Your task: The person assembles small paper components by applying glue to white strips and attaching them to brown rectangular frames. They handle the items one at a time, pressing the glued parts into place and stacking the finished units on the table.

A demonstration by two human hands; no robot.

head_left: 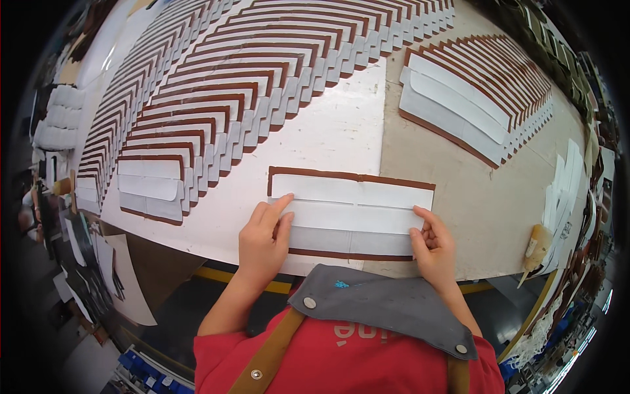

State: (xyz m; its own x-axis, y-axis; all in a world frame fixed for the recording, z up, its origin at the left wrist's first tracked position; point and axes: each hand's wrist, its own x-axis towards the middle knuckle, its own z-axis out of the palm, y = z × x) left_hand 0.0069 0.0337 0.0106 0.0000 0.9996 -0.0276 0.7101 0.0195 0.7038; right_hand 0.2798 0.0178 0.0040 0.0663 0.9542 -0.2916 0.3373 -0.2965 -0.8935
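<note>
Two hands, left hand [264, 238] and right hand [433, 244], fingers pressing white strip [351, 217], leather panel [351, 244] mostly covered.

- A workshop for leather goods, set up for batch work.
- Long table [341, 131] covered with overlapping rows of brown-edged panels [216, 85] backed in white lining.
- Another fanned stack [479, 92] lies toward the table's right edge.
- A glue bottle [535, 243] sits near the right corner.
- The person wears a grey work apron [387, 305] with tan straps.
- Material scraps [85, 262] clutter the area beyond the table's left edge.
</note>
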